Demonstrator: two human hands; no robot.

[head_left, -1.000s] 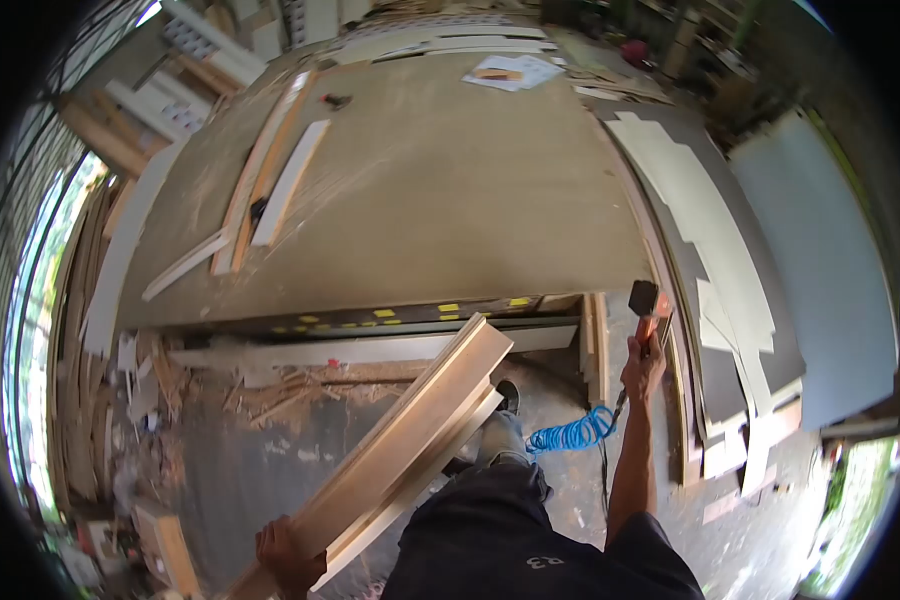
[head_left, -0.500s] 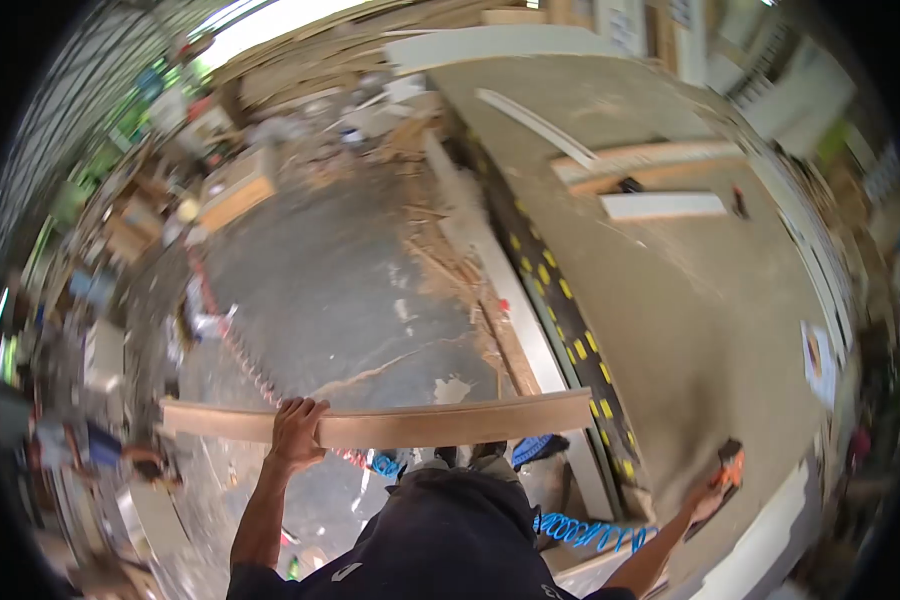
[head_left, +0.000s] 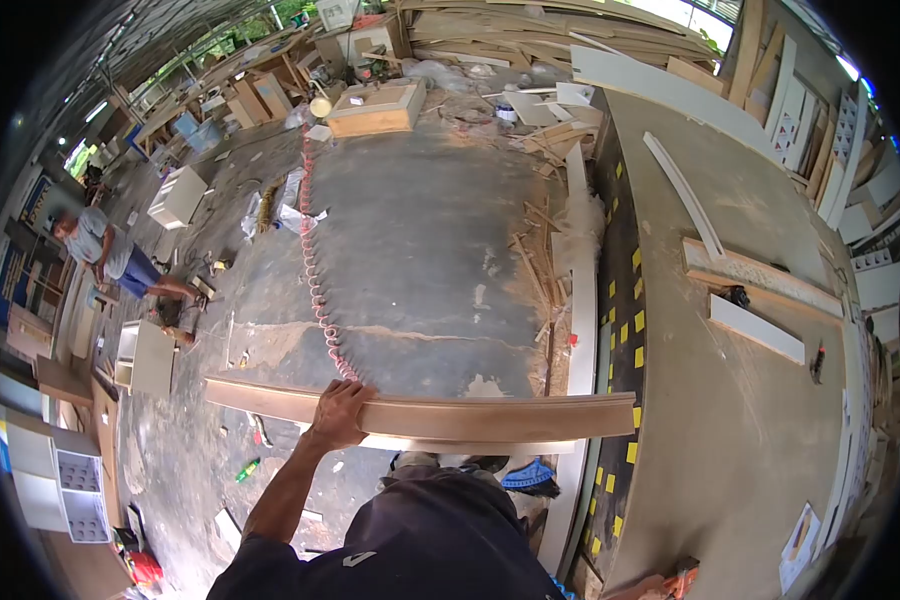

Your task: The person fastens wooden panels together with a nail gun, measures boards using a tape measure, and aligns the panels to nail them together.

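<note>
A long light-brown wooden board (head_left: pixel 500 414) lies crosswise in front of my body, above the floor. My left hand (head_left: pixel 340 412) is closed over its upper edge, left of the middle. At the bottom right, my right hand (head_left: pixel 652 587) is partly cut off by the frame. It is closed on an orange tool (head_left: pixel 683 578) with dark parts, at the near end of the big tan worktable (head_left: pixel 710 450). The tool's exact kind is hard to make out. Beneath the board, a lighter strip shows along its lower edge.
A red coiled hose (head_left: pixel 315 290) runs across the grey floor. Yellow-marked black edging (head_left: pixel 625 350) lines the worktable, where white strips (head_left: pixel 755 328) lie. Wood scraps (head_left: pixel 540 260) litter the floor alongside. A blue brush-like item (head_left: pixel 530 477) is near my feet. Another person (head_left: pixel 110 250) bends at the left.
My view has swung left, so the worktable and floor sit differently. My right hand and the orange tool now appear lower, at the frame's edge. My left hand still grips the board.
</note>
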